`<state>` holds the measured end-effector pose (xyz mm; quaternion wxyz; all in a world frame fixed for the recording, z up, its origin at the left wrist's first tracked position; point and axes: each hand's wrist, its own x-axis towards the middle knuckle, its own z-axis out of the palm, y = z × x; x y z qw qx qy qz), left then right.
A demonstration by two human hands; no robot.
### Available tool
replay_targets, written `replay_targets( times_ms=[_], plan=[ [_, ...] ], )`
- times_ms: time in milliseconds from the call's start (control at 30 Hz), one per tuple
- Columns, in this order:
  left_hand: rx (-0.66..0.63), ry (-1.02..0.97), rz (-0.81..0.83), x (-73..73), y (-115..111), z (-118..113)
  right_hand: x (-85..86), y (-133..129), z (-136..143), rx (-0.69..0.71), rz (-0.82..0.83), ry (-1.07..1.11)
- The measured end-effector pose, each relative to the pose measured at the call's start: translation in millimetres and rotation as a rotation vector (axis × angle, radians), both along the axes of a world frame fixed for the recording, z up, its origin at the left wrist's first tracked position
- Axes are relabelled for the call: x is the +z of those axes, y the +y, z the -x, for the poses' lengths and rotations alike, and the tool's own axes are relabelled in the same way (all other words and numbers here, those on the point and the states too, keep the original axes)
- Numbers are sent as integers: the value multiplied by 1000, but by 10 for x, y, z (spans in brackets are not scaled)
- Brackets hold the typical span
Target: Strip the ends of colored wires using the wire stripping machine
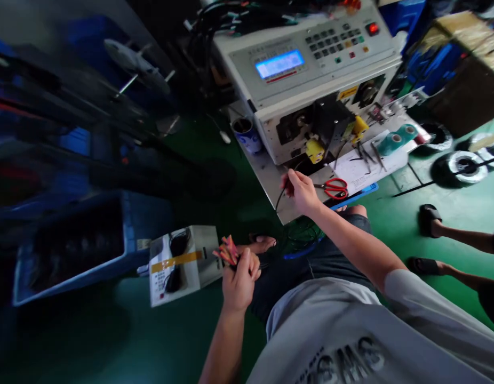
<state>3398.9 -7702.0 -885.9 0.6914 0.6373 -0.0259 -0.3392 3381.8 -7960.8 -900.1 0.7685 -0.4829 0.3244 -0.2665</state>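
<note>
L hand (239, 278) is gripping a bundle of wires (228, 249), fingers curled tight round it w/ orange/pink ends sticking out past the thumb; it's hanging over the floor in front of the person, nr an open white box (213, 240) that's bearing a yellowish tape strip & holding black cables. R hand (302, 193) is pinching a thin black cable (279, 199) btwn thumb & fingertips, just above the front of the metal surface (267, 178); the cable's free end is pointing down twd the surface edge. Red-handled snips (329, 186) are lying just beside the R hand, w/ white paper (351, 173) beyond & teal spools (391, 143) farther R. The machine (295, 96) is standing behind, its display (279, 65) glowing blue; a cup (252, 143) is sitting at its L side. Big blue crate (138, 234) is resting far L; another person's feet (435, 226) are showing far R in dark slides.
</note>
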Motion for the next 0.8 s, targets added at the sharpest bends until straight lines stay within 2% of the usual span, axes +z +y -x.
replay_targets(
  times_ms=[100,167,233,333,433,633,733,800],
  plan=[
    [22,26,56,26,-8,-20,55,479,314,306,281,69],
    [-12,22,90,12,16,-49,98,758,560,584,521,64],
    [-69,-5,122,-8,49,-68,122,965,752,739,679,24],
    [-101,-41,139,-18,76,-63,120,1153,873,741,775,3],
    [-100,-71,95,-20,82,-49,100,1225,855,741,816,25],
    [-151,-365,-158,-50,143,-44,129,1218,890,748,783,48],
    [-123,-426,-166,-22,107,-18,108,1147,1091,578,627,135],
    [-109,-424,-122,56,27,30,52,1117,1253,557,308,229]
  ],
)
